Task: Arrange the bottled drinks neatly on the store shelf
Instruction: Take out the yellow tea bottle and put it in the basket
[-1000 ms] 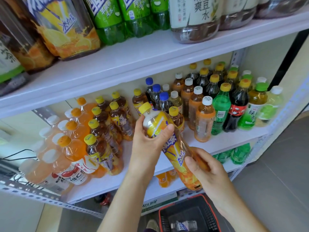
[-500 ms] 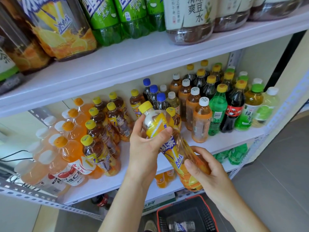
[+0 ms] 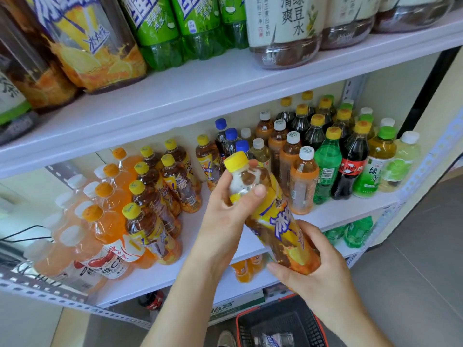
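A yellow-capped iced tea bottle [image 3: 273, 216] with a yellow and blue label is tilted in front of the middle shelf [image 3: 333, 214], cap pointing up-left. My left hand [image 3: 225, 216] grips its neck and shoulder. My right hand [image 3: 313, 269] cups its base from below. Matching iced tea bottles [image 3: 155, 204] stand in rows on the shelf to the left, orange drinks [image 3: 110, 221] beside them. A bare strip of shelf lies between those rows and the bottles on the right.
Cola, green soda, green tea and orange-labelled bottles [image 3: 328, 166] fill the shelf's right side. Large bottles [image 3: 160, 31] stand on the upper shelf [image 3: 200, 91]. A black basket with a red rim [image 3: 283, 324] holding one bottle sits on the floor below.
The bottle has stayed in both hands and turned a little, its base lower and nearer me. The camera view has shifted slightly.
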`<state>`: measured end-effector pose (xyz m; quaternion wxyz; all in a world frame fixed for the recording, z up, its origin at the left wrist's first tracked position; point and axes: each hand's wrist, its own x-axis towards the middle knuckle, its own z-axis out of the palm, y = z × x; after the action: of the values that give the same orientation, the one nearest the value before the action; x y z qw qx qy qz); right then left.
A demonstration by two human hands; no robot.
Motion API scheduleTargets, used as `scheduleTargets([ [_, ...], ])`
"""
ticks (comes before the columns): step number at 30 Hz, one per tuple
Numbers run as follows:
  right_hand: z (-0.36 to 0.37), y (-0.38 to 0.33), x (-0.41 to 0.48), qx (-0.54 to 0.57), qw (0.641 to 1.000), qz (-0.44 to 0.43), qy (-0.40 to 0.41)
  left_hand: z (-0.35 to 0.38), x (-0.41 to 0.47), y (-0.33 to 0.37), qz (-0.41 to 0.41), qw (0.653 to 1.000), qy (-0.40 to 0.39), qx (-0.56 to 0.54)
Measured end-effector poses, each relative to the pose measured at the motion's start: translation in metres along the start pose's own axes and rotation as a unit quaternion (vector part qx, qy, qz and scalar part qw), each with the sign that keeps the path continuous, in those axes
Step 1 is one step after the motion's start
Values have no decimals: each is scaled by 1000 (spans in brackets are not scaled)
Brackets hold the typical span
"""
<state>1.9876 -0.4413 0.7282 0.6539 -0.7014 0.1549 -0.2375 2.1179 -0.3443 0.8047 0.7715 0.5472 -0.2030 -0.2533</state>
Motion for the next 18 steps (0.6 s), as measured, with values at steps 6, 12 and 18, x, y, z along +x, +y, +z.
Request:
scheduleTargets([
  [6, -4, 6, 3, -315, 929, -127, 147, 3, -3, -4, -18, 999, 18, 21],
  [12, -7, 7, 3, -338, 920, -125, 154, 0, -3, -4, -17, 1000, 2, 9],
  [18, -15, 3, 8, -290, 947, -106, 88, -7, -4, -4, -4, 1000, -22, -10],
])
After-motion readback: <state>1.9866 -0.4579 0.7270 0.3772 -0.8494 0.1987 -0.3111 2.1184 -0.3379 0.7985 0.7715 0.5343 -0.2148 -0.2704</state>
